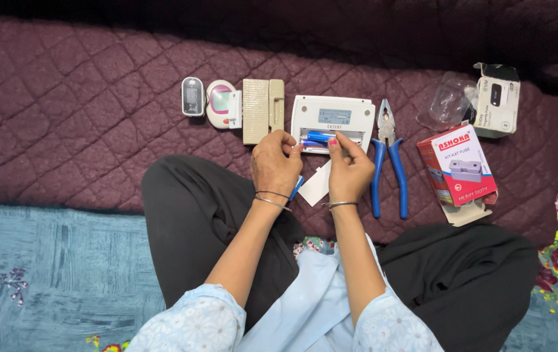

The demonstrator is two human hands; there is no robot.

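Observation:
A white rectangular device (332,116) lies face down on a maroon quilt, its battery bay open with blue batteries (318,137) inside. My right hand (349,171) has thumb and forefinger pinched at the batteries in the bay. My left hand (275,164) rests at the device's near-left corner, fingers curled around a blue battery (296,188) that pokes out below the palm. A white battery cover (315,184) lies between my two hands.
Blue-handled pliers (388,166) lie right of the device. A red and white box (459,167), a white box (496,99) and a clear plastic bag (446,100) sit further right. A beige case (263,110), a pink-white gadget (222,103) and a small clip device (193,96) lie left.

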